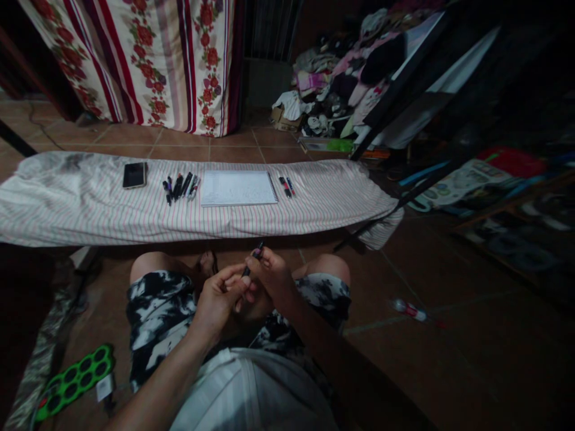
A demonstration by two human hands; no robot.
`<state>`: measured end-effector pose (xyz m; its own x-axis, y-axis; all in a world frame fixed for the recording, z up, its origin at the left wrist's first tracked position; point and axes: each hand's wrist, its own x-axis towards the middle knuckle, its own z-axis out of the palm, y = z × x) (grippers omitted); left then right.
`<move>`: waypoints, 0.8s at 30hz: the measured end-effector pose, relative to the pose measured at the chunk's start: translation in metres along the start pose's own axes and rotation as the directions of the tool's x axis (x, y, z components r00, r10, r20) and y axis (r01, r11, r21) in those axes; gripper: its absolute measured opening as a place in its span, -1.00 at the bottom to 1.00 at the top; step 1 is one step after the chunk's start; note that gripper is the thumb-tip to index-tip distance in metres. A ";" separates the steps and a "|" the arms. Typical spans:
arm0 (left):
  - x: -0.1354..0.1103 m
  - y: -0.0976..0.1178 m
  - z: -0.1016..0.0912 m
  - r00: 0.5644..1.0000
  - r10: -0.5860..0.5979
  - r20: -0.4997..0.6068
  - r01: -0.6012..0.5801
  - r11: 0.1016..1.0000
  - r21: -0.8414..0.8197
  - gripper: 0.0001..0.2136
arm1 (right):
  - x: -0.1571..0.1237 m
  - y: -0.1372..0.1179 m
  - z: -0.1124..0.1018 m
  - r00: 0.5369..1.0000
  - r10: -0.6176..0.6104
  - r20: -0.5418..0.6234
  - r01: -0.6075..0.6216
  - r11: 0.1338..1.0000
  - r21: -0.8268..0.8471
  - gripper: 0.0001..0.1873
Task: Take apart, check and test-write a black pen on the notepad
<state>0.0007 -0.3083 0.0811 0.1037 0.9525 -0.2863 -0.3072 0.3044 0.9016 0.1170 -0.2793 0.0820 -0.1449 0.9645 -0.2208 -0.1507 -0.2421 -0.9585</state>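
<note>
Above my lap, in front of the cloth-covered board, both hands hold one dark pen (246, 271), which tilts up and to the right. My left hand (220, 299) pinches its lower end between thumb and fingers. Around its upper part my right hand (274, 275) is closed. Beyond them, on the striped cloth (242, 222), lies a spiral notepad (238, 188) with a pale page facing up. Several pens (179, 187) are grouped left of the notepad, and a few more pens (286, 187) lie to its right.
A phone (135, 175) rests toward the cloth's left side. On the tiled floor are a green power strip (76, 380) at lower left and a plastic bottle (409, 310) at right. Clothes (341, 78) are heaped behind, beside a flowered curtain (157, 66).
</note>
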 end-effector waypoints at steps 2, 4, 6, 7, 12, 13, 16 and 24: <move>0.000 0.001 -0.001 1.000 -0.012 0.003 0.012 1.000 -0.024 -0.64 | -0.001 -0.004 -0.001 1.000 -0.018 -0.012 0.018 1.000 -0.004 -0.74; 0.001 0.001 -0.002 0.999 -0.030 0.014 0.031 0.998 -0.048 -0.66 | -0.001 -0.008 -0.004 0.997 -0.062 -0.045 0.062 0.998 -0.007 -0.71; 0.001 0.002 -0.003 0.998 -0.049 0.027 0.051 0.997 -0.060 -0.67 | -0.002 -0.011 -0.009 0.997 -0.066 -0.045 0.066 0.998 0.007 -0.64; 0.001 0.002 -0.004 0.998 -0.057 0.035 0.059 0.997 -0.059 -0.67 | -0.001 -0.011 -0.011 0.999 -0.047 -0.025 0.048 0.999 0.018 -0.62; -0.001 0.004 -0.004 0.996 -0.060 0.065 0.063 0.997 -0.033 -0.68 | -0.001 -0.008 -0.015 1.000 -0.003 0.014 0.002 0.997 0.073 -0.65; -0.002 0.004 -0.003 0.996 -0.058 0.062 0.059 0.998 -0.022 -0.68 | -0.001 -0.008 -0.015 1.000 -0.004 0.001 0.004 0.997 0.076 -0.67; -0.003 0.003 0.000 0.999 -0.027 0.041 0.026 1.000 0.017 -0.64 | -0.003 -0.007 -0.012 0.999 0.009 -0.047 -0.006 0.999 0.052 -0.70; -0.002 -0.005 0.001 0.998 0.057 -0.029 -0.055 0.996 0.065 -0.63 | -0.003 0.003 -0.004 0.999 -0.006 -0.050 0.006 1.000 0.012 -0.67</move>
<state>0.0028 -0.3117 0.0773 0.0584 0.9681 -0.2437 -0.2499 0.2505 0.9353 0.1206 -0.2829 0.0792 -0.0947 0.9699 -0.2241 -0.1637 -0.2372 -0.9576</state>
